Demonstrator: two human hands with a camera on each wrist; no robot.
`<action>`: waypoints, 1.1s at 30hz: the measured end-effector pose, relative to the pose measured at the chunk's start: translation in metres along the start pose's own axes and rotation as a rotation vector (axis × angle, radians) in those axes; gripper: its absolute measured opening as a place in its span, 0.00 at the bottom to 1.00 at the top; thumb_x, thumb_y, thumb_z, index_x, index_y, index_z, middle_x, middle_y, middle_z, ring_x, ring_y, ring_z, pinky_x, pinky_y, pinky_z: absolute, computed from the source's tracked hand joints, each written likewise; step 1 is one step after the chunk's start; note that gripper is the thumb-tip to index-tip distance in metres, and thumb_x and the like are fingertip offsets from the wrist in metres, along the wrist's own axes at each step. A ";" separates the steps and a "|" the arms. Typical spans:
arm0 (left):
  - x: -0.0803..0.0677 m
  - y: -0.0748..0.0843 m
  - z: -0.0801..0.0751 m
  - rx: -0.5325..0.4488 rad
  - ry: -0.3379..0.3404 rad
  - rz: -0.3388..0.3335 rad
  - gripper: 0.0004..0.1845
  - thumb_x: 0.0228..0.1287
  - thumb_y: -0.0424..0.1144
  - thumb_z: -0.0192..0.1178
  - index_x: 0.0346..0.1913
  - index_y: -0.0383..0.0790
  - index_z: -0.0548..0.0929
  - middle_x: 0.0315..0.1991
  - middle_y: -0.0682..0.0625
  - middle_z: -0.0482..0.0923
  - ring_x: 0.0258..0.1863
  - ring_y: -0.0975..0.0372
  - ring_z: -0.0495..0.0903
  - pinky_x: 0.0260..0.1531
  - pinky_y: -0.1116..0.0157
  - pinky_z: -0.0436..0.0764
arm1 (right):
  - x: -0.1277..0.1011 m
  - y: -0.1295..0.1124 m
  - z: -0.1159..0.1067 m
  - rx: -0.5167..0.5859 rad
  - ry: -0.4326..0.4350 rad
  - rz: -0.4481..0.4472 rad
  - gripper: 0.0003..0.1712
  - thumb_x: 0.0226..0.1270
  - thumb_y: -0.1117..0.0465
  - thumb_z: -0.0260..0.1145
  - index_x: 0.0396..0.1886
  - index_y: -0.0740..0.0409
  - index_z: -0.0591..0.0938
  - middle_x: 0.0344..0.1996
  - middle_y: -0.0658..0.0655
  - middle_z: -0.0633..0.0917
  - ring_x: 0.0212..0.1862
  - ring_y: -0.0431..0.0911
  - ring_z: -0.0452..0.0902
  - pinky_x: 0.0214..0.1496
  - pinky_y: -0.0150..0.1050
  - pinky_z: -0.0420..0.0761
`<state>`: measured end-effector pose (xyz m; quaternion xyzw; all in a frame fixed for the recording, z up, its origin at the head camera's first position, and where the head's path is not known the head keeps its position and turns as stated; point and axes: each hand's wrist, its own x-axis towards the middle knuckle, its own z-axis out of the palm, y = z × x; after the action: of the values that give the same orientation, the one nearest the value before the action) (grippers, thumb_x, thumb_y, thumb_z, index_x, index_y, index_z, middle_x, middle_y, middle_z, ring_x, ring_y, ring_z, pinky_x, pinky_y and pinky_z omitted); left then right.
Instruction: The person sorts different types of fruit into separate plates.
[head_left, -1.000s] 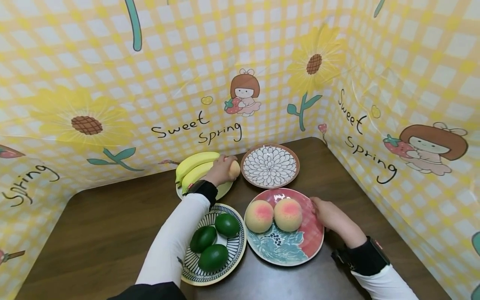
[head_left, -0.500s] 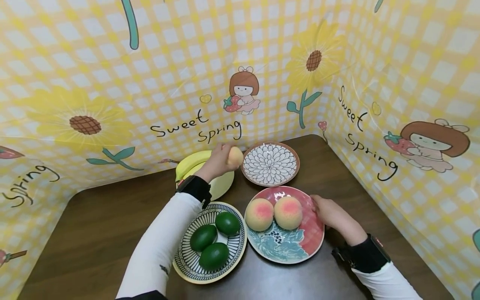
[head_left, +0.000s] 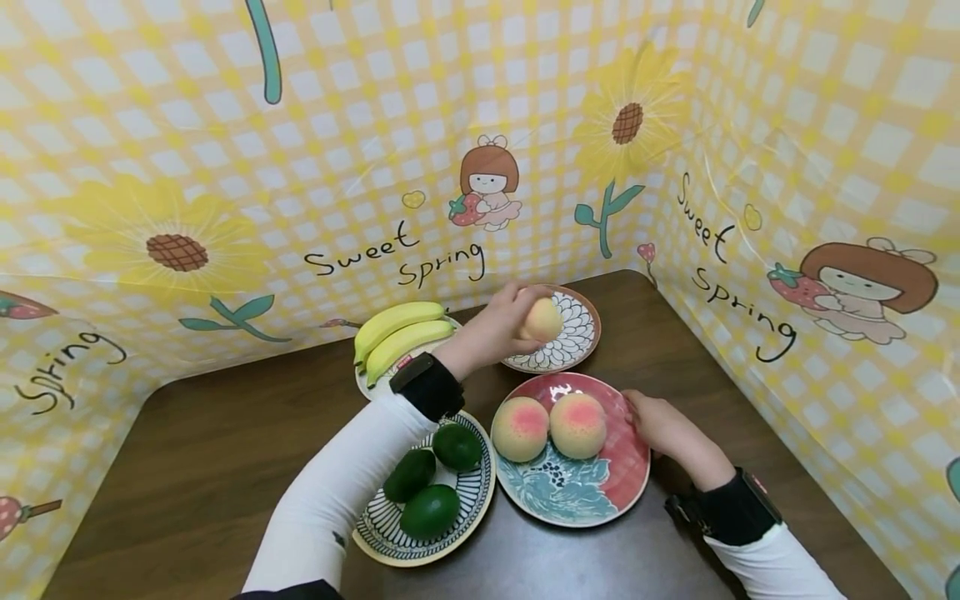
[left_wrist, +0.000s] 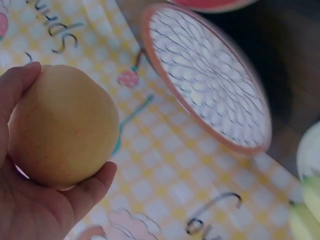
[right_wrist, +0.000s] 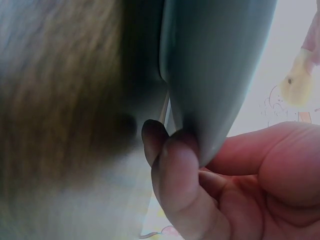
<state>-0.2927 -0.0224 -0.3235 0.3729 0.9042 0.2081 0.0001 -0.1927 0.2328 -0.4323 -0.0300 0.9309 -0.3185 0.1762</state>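
Observation:
My left hand (head_left: 501, 327) grips a pale yellow peach (head_left: 542, 320) and holds it in the air over the near left edge of the white petal-patterned plate (head_left: 574, 337). In the left wrist view the peach (left_wrist: 62, 132) sits between thumb and fingers, with that plate (left_wrist: 210, 82) beyond it. My right hand (head_left: 660, 425) pinches the right rim of the pink and teal plate (head_left: 600, 492), which carries two blushed peaches (head_left: 551, 427). The right wrist view shows fingers (right_wrist: 175, 175) curled under that plate's rim (right_wrist: 210, 75).
Two bananas (head_left: 397, 331) lie on a pale plate at the back left. A striped plate (head_left: 472, 500) with three green avocados (head_left: 427, 483) sits near the front. Yellow checked printed walls (head_left: 375, 167) close in the dark wooden table (head_left: 187, 467) at back and right.
My left hand lifted the yellow peach off the banana plate and carried it right, over the petal-patterned plate. The right hand stayed on the pink plate's rim.

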 end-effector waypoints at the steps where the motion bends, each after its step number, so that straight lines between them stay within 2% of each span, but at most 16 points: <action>1: 0.001 0.004 0.002 0.005 -0.003 0.027 0.38 0.61 0.38 0.74 0.72 0.40 0.69 0.67 0.34 0.67 0.65 0.42 0.73 0.65 0.47 0.76 | 0.000 0.000 0.000 0.000 -0.003 0.002 0.25 0.82 0.64 0.50 0.70 0.75 0.65 0.53 0.78 0.79 0.21 0.48 0.76 0.24 0.39 0.81; 4: 0.004 0.012 0.011 0.022 -0.019 0.097 0.37 0.61 0.38 0.73 0.71 0.38 0.69 0.66 0.34 0.68 0.64 0.43 0.74 0.65 0.48 0.76 | 0.001 0.001 0.000 -0.001 0.000 -0.005 0.25 0.81 0.65 0.51 0.70 0.75 0.65 0.53 0.78 0.79 0.21 0.48 0.76 0.23 0.39 0.81; 8: 0.009 0.018 0.026 0.002 -0.079 0.131 0.37 0.60 0.37 0.74 0.70 0.39 0.70 0.64 0.35 0.69 0.62 0.45 0.74 0.64 0.50 0.77 | 0.000 0.002 0.000 -0.005 0.010 -0.017 0.24 0.81 0.64 0.51 0.70 0.74 0.66 0.53 0.77 0.80 0.20 0.47 0.76 0.23 0.39 0.81; 12: 0.013 0.023 0.040 0.016 -0.150 0.114 0.39 0.59 0.39 0.75 0.72 0.41 0.70 0.64 0.37 0.71 0.63 0.47 0.74 0.66 0.52 0.76 | -0.001 0.002 0.001 -0.009 0.024 -0.034 0.23 0.81 0.64 0.50 0.69 0.73 0.67 0.52 0.77 0.80 0.18 0.47 0.76 0.22 0.39 0.80; 18: 0.017 0.026 0.056 0.063 -0.217 0.085 0.40 0.61 0.41 0.73 0.73 0.37 0.67 0.66 0.38 0.71 0.64 0.49 0.75 0.69 0.56 0.75 | -0.001 0.002 0.001 -0.006 0.043 -0.057 0.21 0.82 0.64 0.50 0.67 0.72 0.69 0.49 0.76 0.81 0.17 0.47 0.75 0.20 0.39 0.79; 26: 0.022 0.021 0.064 0.040 -0.253 0.030 0.40 0.61 0.42 0.72 0.74 0.40 0.66 0.67 0.39 0.70 0.64 0.50 0.75 0.68 0.56 0.75 | 0.000 0.000 0.000 -0.002 0.023 -0.024 0.22 0.82 0.63 0.50 0.68 0.70 0.68 0.47 0.74 0.82 0.19 0.48 0.76 0.21 0.38 0.80; 33: 0.024 0.011 0.071 0.030 -0.299 -0.048 0.40 0.63 0.45 0.69 0.76 0.43 0.65 0.69 0.39 0.70 0.65 0.51 0.75 0.67 0.55 0.76 | 0.001 0.001 0.000 0.003 0.014 0.002 0.23 0.82 0.63 0.50 0.69 0.72 0.67 0.49 0.75 0.81 0.21 0.48 0.76 0.22 0.38 0.80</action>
<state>-0.2915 0.0281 -0.3805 0.3777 0.9059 0.1368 0.1341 -0.1935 0.2334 -0.4332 -0.0267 0.9317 -0.3199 0.1701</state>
